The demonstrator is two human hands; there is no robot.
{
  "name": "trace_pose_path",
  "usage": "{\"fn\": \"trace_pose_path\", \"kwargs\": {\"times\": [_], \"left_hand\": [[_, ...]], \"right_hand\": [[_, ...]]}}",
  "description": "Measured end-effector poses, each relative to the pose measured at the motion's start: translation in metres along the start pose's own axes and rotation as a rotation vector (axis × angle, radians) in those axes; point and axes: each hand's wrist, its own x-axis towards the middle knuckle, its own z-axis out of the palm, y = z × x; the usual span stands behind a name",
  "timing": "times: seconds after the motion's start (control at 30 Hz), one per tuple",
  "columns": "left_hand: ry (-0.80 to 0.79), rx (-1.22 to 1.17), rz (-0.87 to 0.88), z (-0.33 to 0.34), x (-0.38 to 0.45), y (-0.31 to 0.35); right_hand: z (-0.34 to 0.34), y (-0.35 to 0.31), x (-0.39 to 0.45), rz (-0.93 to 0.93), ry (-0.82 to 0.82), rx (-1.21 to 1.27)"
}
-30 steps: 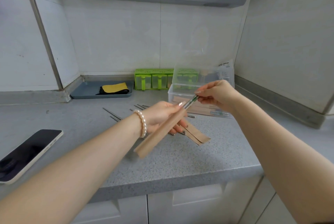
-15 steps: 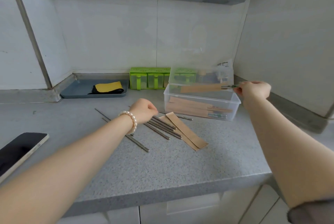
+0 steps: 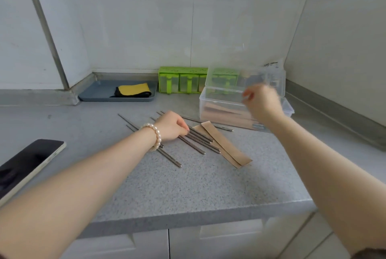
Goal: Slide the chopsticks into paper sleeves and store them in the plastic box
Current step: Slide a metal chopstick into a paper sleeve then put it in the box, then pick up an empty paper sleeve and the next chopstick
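Gone from the right hand [image 3: 263, 105]: the sleeved pair carried over the plastic box [image 3: 211, 110] half a second ago; now blurred above the box's near side, fingers loosely curled, apparently holding nothing, though blur leaves that uncertain. Dropped lower onto the loose chopsticks [image 3: 196, 142] on the table [image 3: 188, 185]: the left hand [image 3: 172, 127], its grip curled, fingertips at the upper ends of the bunch; closed on one or merely touching, cannot tell.

Thin, stiff, metal-looking rods, likely slick and prone to rolling on the speckled top; best pinched near one end and lifted as a matched pair, tips aligned. Paper sleeves [image 3: 224, 145] lying flat just right of the chopsticks, touching them: light, floppy, easily creased; best held near the open mouth, gently bowed to part it. Several filled sleeves already lying in the box, lid standing open behind.
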Motion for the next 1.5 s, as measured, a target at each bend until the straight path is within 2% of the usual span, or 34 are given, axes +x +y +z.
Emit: {"fn": "trace_pose_path", "kwargs": {"times": [0.1,0.13,0.17,0.37,0.53,0.7,0.9,1.1,1.2,1.3,1.37,1.5], "left_hand": [[-0.011,-0.008,0.007,0.002,-0.003,0.003],[-0.009,-0.012,0.011,0.002,-0.004,0.004],[-0.005,-0.014,0.015,0.001,-0.006,0.005],[-0.022,0.014,0.010,-0.003,-0.022,-0.001],[-0.028,-0.006,0.006,-0.008,-0.031,-0.003],[-0.043,-0.012,0.013,-0.010,-0.039,0.004],[-0.051,-0.055,0.009,-0.009,-0.044,0.014],[-0.016,-0.111,0.022,-0.005,-0.048,0.024],[-0.012,-0.351,-0.027,-0.003,-0.050,0.028],[-0.030,-0.811,-0.095,-0.002,-0.053,0.035],[0.011,-1.037,-0.104,-0.004,-0.055,0.038],[0.037,-1.267,-0.099,-0.012,-0.061,0.041]], "right_hand": [[0.017,-0.026,-0.028,-0.044,-0.528,-0.042],[0.026,-0.029,-0.034,-0.029,-0.642,-0.122],[0.033,-0.029,-0.036,-0.007,-0.689,-0.191],[0.041,-0.029,-0.037,0.202,-0.721,-0.077],[0.045,-0.029,-0.039,0.264,-0.609,0.070],[0.039,-0.026,-0.042,0.264,-0.485,0.175],[0.027,-0.020,-0.043,0.209,-0.512,0.128],[0.013,-0.024,-0.043,0.147,-0.453,0.160],[0.000,-0.033,-0.047,0.143,-0.584,0.418],[-0.001,-0.037,-0.052,0.109,-0.833,0.740],[0.001,-0.042,-0.059,0.088,-0.911,0.850],[0.008,-0.057,-0.070,0.046,-0.991,0.955]]}}
